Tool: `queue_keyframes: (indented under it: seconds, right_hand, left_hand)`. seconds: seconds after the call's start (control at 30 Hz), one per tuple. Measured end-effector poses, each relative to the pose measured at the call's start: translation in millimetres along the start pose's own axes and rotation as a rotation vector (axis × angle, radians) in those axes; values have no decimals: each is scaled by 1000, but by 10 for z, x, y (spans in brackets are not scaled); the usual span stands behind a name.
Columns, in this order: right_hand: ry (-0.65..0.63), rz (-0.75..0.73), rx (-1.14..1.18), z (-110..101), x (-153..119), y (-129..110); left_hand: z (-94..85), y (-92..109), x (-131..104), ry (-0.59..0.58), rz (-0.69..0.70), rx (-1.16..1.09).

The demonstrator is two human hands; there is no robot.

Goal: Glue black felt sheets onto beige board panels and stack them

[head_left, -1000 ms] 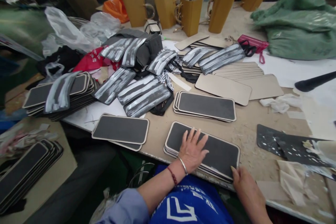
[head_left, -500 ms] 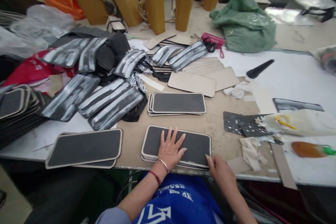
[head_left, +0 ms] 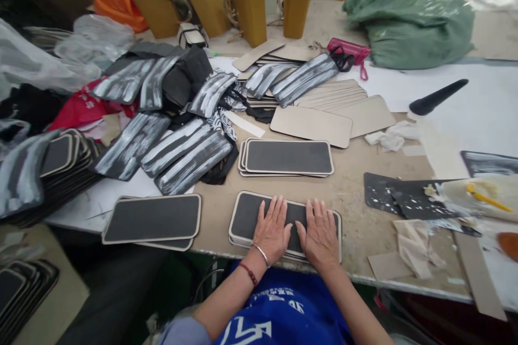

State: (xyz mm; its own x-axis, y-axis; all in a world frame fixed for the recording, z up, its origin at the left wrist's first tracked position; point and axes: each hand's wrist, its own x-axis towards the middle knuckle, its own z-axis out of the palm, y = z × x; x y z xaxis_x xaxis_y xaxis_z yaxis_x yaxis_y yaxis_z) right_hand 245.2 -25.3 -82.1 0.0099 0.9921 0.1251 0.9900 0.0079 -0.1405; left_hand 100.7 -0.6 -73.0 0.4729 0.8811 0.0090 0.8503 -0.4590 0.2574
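Note:
Both palms press down on a stack of dark rounded panels with pale borders [head_left: 246,215] at the table's front edge. My left hand [head_left: 272,230] lies flat on the middle of the top panel, fingers spread a little. Flat on its right part is my right hand [head_left: 319,234], fingers stretched out and thumb apart. Just beyond the hands sits another small stack of the same panels [head_left: 289,157]. To the left, two overlapping panels [head_left: 152,219] rest near the edge.
White-streaked dark pieces [head_left: 194,161] are heaped at the left. Beige boards [head_left: 311,125] lie behind the stacks. Brown holders [head_left: 250,13] and a green bag [head_left: 413,21] stand at the back. Glue-spotted dark pieces [head_left: 413,197] and a crumpled cloth [head_left: 416,245] are at the right.
My right hand has moved from the stack's right corner onto its top and flattened. My left hand stays on the panel. The view has shifted slightly.

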Motion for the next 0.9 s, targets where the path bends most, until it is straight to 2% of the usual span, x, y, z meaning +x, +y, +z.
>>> queue_keyframes:
  seconds: [0.1,0.2,0.27,0.37,0.6,0.73,0.8,0.9]
  right_hand:
    - [-39,-12,-32,68,-20,-5]
    - [-58,-5,-48,36,-37,19]
    - [-76,9,-53,7,-34,19]
    - [-105,21,-43,-13,-21,0]
    - [-165,60,-23,-11,15,0]
    - [-173,68,-19,-35,27,11]
    - [-143,83,-27,-63,52,-74]
    - [-105,54,-9,-77,132,-336]
  left_hand:
    - [-9,-126,-2,37,-121,26]
    - [-46,-348,-9,85,-287,70]
    - [-69,-482,-16,97,-343,81]
    - [-92,-577,-22,90,-356,69]
    - [-116,-569,48,31,-343,44]
    - [-116,-585,60,58,-344,26]
    - [-113,-590,50,74,-336,13]
    - [-105,-593,37,90,-326,1]
